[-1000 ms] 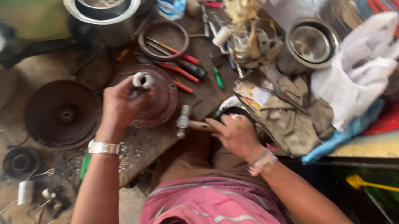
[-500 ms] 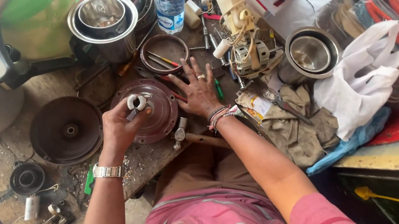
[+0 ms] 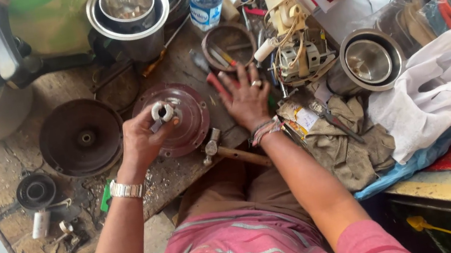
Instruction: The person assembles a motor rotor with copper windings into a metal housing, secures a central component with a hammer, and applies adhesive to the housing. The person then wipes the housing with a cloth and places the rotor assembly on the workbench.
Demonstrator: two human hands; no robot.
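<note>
The person's left hand (image 3: 142,140) held a small pale metal coupling (image 3: 162,112) in a pinching grip, just above the reddish round housing (image 3: 190,114) lying on the wooden desk (image 3: 8,175). The right hand (image 3: 245,96) lay flat and splayed beside the housing, holding nothing, near red-handled tools. The work looked like fitting the coupling at the housing's centre, which would need steady alignment. A shallow round dish (image 3: 229,43) held small tools; the steel jar (image 3: 127,8) above and the steel cup (image 3: 370,59) at right appeared empty.
</note>
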